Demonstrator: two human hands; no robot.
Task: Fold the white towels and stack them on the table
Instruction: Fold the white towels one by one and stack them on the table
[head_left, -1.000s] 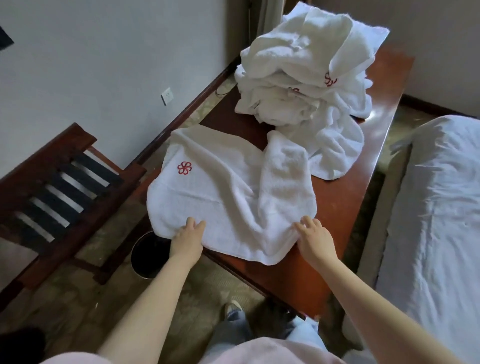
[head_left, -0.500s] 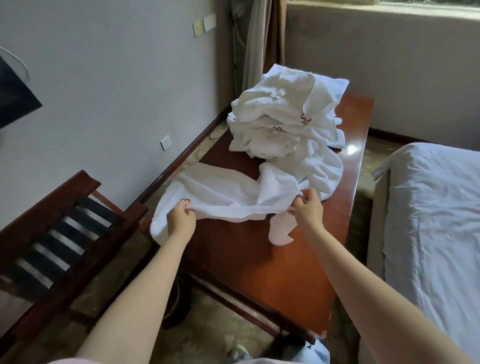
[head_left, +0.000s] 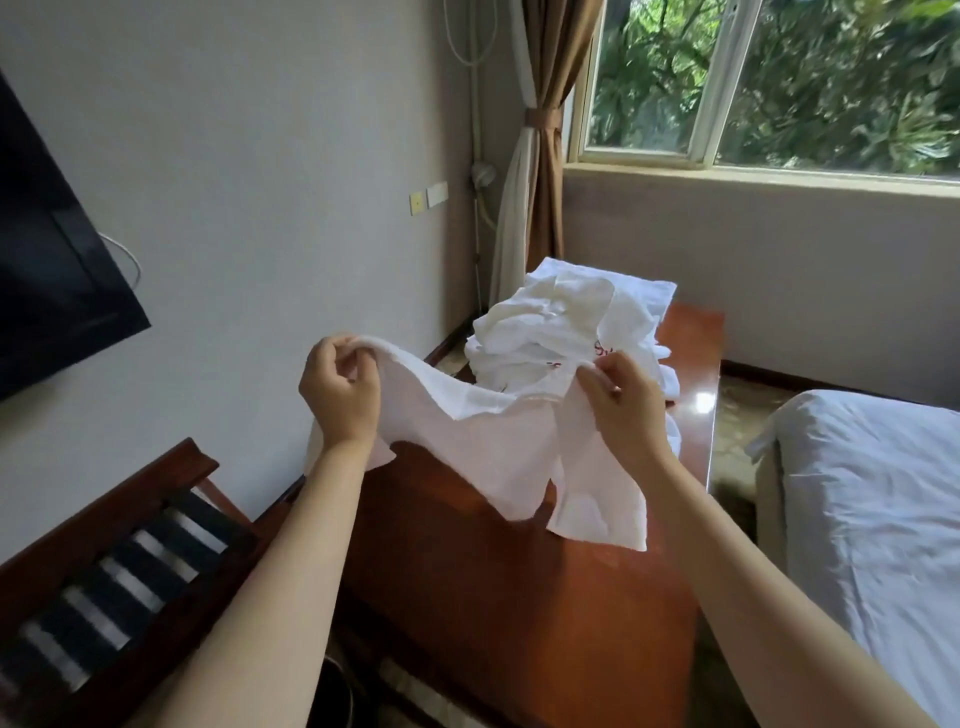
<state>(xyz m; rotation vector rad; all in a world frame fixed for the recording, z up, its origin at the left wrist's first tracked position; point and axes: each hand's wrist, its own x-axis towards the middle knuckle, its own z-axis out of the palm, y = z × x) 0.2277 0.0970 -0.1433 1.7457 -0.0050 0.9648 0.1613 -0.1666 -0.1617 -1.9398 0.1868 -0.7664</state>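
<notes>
White towel (head_left: 483, 447) is up off the counter (head_left: 519, 597) now; a second ago it lay spread there. Your left hand (head_left: 337, 395) and right hand (head_left: 623, 410) each pinch its top edge in their fingers (head_left: 358, 364). Folding has barely begun, and the crumpled pile (head_left: 561, 322) waits behind.

Terry-cloth towel (head_left: 483, 447), glossy wooden table (head_left: 524, 613)

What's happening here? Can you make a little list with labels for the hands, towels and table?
table: reddish wood
held towel: white, hangs over the table
left hand: pinches one top corner of the held towel
right hand: pinches the other top corner
towel pile: rumpled, at the table's far end
</notes>
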